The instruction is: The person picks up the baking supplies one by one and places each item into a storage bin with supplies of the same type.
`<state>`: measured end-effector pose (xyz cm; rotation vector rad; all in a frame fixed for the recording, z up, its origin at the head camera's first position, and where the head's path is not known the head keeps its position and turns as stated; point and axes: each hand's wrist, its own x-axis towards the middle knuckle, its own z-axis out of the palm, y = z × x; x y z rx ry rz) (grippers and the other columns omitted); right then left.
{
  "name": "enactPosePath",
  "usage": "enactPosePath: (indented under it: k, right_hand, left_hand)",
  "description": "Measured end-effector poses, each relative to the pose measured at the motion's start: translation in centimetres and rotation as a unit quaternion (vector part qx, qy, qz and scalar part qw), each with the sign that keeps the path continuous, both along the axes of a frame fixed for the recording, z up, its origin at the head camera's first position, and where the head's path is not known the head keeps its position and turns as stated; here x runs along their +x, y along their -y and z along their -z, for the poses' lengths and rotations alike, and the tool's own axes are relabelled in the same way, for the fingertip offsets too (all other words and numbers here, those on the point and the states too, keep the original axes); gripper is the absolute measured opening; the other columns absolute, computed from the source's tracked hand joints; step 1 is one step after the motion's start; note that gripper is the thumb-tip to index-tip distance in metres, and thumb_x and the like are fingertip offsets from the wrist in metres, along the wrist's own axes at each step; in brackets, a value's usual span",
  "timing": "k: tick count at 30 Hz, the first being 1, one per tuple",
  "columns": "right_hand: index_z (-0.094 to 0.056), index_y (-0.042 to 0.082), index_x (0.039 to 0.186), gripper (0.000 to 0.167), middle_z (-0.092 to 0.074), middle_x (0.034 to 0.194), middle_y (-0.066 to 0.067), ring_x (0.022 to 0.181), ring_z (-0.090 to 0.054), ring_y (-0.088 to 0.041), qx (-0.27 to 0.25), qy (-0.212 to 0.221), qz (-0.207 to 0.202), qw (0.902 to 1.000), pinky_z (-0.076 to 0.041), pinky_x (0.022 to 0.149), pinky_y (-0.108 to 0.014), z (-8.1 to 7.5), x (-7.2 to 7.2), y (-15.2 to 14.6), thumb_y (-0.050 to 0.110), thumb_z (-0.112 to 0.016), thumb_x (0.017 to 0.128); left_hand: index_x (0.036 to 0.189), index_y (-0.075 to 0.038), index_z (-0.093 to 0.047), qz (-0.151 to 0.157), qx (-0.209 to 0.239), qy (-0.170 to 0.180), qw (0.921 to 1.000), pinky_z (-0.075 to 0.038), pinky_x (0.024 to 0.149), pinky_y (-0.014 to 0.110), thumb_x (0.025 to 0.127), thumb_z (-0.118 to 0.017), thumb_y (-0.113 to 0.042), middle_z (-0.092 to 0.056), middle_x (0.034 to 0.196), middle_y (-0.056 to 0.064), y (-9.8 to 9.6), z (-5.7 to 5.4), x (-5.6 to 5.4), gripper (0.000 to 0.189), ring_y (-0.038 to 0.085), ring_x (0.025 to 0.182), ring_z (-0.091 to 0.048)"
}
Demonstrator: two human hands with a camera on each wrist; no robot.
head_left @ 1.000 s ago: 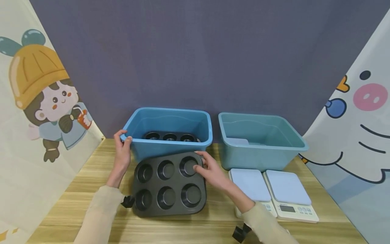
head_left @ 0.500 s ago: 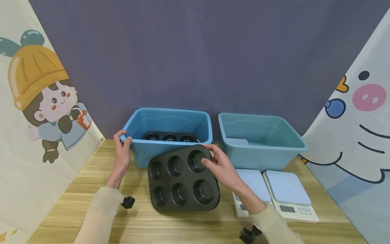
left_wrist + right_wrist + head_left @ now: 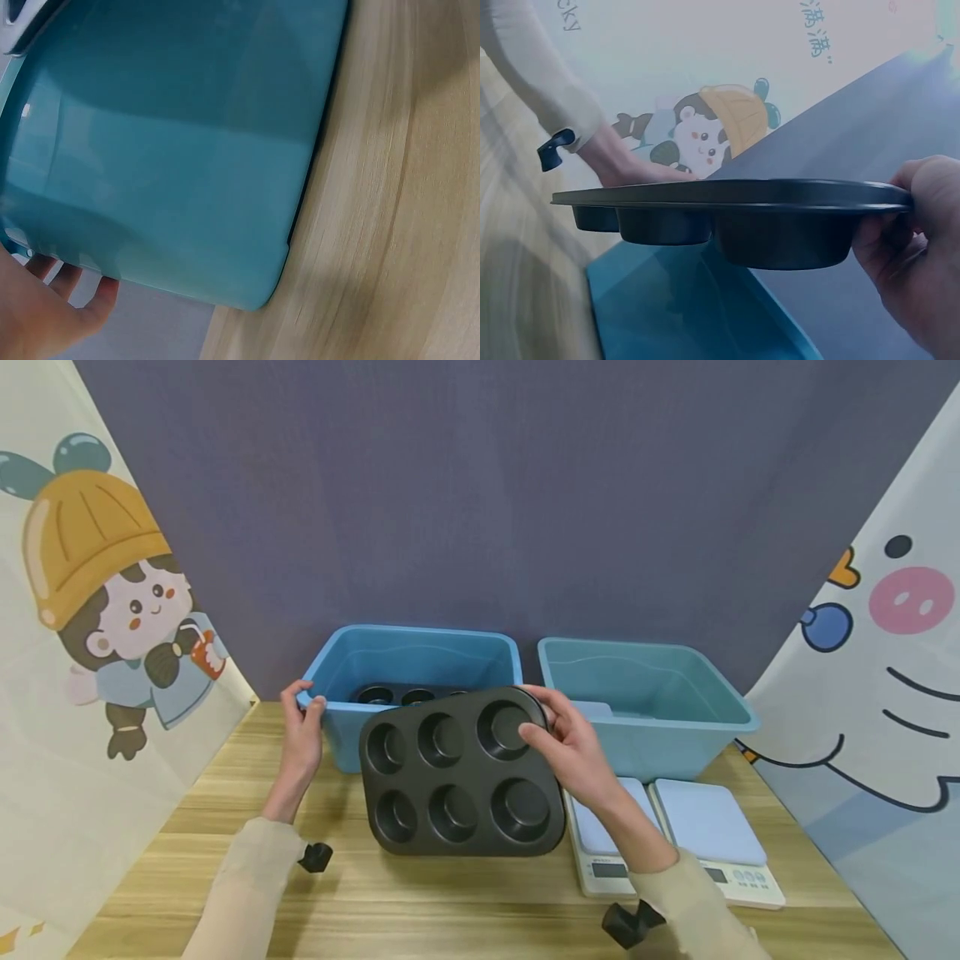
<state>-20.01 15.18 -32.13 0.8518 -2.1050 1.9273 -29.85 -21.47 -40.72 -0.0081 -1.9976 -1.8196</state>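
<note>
My right hand point(image 3: 573, 747) pinches the right rim of a dark muffin tin point(image 3: 476, 781), thumb on the top face and fingers behind. Tilted toward the head camera, the tin hangs in front of the blue bin point(image 3: 345, 735) and overlaps its front rim in the head view. From the right wrist, the tin point(image 3: 787, 225) shows edge-on, with its cups on the underside. My left hand point(image 3: 302, 731) grips the left front corner of the blue bin's rim. Inside that bin lies another dark muffin tin point(image 3: 375, 695), partly hidden by the held one.
To the right stands a teal bin point(image 3: 637, 747) with a pale flat item point(image 3: 592, 708) in it. Two white kitchen scales, a left one point(image 3: 611, 877) and a right one point(image 3: 708, 822), lie before it on the wooden table point(image 3: 420, 910). A dark curtain point(image 3: 480, 510) hangs behind.
The right hand has lifted the muffin tin up from the table and carried it rightward, nearer the head camera. The left hand stays on the blue bin's rim.
</note>
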Motion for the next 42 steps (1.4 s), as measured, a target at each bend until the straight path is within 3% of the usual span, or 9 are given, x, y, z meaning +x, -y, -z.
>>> enactPosePath:
  k: [2, 9, 16, 20, 24, 30, 33, 38, 42]
  right_hand:
    - [-0.047, 0.001, 0.140, 0.043, -0.068, 0.104, -0.018, 0.081, -0.072, -0.016, -0.003, -0.006, -0.001, 1.0000, -0.058, 0.064, -0.029, -0.4, 0.0, -0.1, 0.001, -0.055, 0.098]
    - [-0.047, -0.001, 0.140, 0.043, -0.067, 0.102, -0.019, 0.080, -0.072, -0.017, -0.041, -0.044, -0.009, 0.9982, -0.059, 0.062, -0.030, -2.2, -0.1, -0.3, -0.002, -0.053, 0.098]
    - [-0.048, -0.002, 0.139, 0.042, -0.068, 0.094, -0.012, 0.077, -0.071, -0.015, -0.090, -0.077, 0.020, 0.9928, -0.058, 0.060, -0.028, -3.8, -0.8, -0.3, -0.003, -0.052, 0.098]
    - [-0.049, 0.002, 0.139, 0.041, -0.069, 0.100, -0.014, 0.081, -0.072, -0.019, -0.104, -0.074, 0.031, 0.9914, -0.059, 0.062, -0.030, -4.6, -1.3, -0.3, -0.001, -0.053, 0.098]
    - [-0.048, 0.003, 0.140, 0.042, -0.068, 0.108, -0.018, 0.087, -0.073, -0.023, -0.115, -0.077, 0.033, 0.9898, -0.059, 0.067, -0.029, -5.2, -2.0, 0.0, 0.002, -0.054, 0.098]
    - [-0.050, -0.001, 0.137, 0.040, -0.068, 0.111, -0.019, 0.092, -0.072, -0.020, -0.146, -0.094, 0.035, 0.9842, -0.059, 0.071, -0.028, -6.0, -3.2, 0.7, -0.001, -0.054, 0.097]
    - [-0.051, 0.000, 0.136, 0.039, -0.068, 0.111, -0.019, 0.091, -0.072, -0.020, -0.152, -0.094, 0.037, 0.9832, -0.059, 0.072, -0.028, -6.5, -3.8, 1.0, 0.000, -0.054, 0.097]
    - [-0.052, 0.001, 0.136, 0.039, -0.068, 0.111, -0.016, 0.090, -0.073, -0.019, -0.161, -0.092, 0.036, 0.9820, -0.059, 0.072, -0.028, -7.3, -4.8, 1.5, 0.001, -0.054, 0.097]
    - [-0.053, 0.001, 0.135, 0.038, -0.069, 0.109, -0.013, 0.088, -0.072, -0.018, -0.169, -0.094, 0.037, 0.9805, -0.059, 0.071, -0.027, -7.7, -5.8, 1.9, 0.001, -0.055, 0.097]
  left_hand:
    - [0.143, -0.007, -0.028, 0.000, 0.000, -0.004, 1.0000, -0.027, 0.095, 0.024, 0.103, -0.037, -0.019, -0.032, 0.135, 0.015, 0.0, 0.1, -0.1, 0.042, 0.020, 0.120, -0.034]
    - [0.139, -0.009, -0.032, -0.007, -0.003, -0.020, 0.9998, -0.029, 0.088, 0.024, 0.103, -0.040, -0.020, -0.034, 0.106, 0.001, -0.2, 0.2, 0.0, 0.038, 0.015, 0.100, -0.037]
    - [0.135, -0.010, -0.035, -0.013, -0.002, -0.032, 0.9994, -0.030, 0.086, 0.024, 0.102, -0.041, -0.021, -0.035, 0.104, 0.003, -0.5, 0.2, 0.0, 0.035, 0.015, 0.098, -0.038]
    - [0.135, -0.010, -0.035, -0.011, -0.006, -0.032, 0.9994, -0.030, 0.082, 0.024, 0.102, -0.041, -0.021, -0.034, 0.098, 0.002, -0.5, 0.3, 0.0, 0.035, 0.013, 0.092, -0.037]
    - [0.136, -0.010, -0.034, -0.011, -0.003, -0.031, 0.9995, -0.030, 0.084, 0.024, 0.103, -0.040, -0.022, -0.035, 0.101, 0.003, -0.6, 0.4, 0.0, 0.035, 0.013, 0.094, -0.038]
    - [0.137, -0.008, -0.034, -0.007, -0.003, -0.033, 0.9994, -0.030, 0.082, 0.023, 0.103, -0.041, -0.020, -0.033, 0.098, 0.000, -0.5, 0.4, 0.1, 0.036, 0.012, 0.089, -0.036]
    - [0.138, -0.002, -0.032, 0.004, 0.006, -0.044, 0.9990, -0.029, 0.083, 0.022, 0.103, -0.041, -0.016, -0.033, 0.099, -0.002, -0.6, 0.1, 0.4, 0.038, 0.009, 0.087, -0.035]
    - [0.136, 0.005, -0.031, 0.014, 0.004, -0.053, 0.9985, -0.029, 0.082, 0.020, 0.102, -0.040, -0.012, -0.033, 0.097, 0.000, -1.2, -1.5, 2.0, 0.039, 0.010, 0.086, -0.034]
    - [0.136, 0.007, -0.030, 0.008, 0.001, -0.049, 0.9988, -0.029, 0.086, 0.018, 0.101, -0.040, -0.012, -0.034, 0.103, 0.000, -1.6, -2.3, 2.7, 0.040, 0.009, 0.094, -0.036]
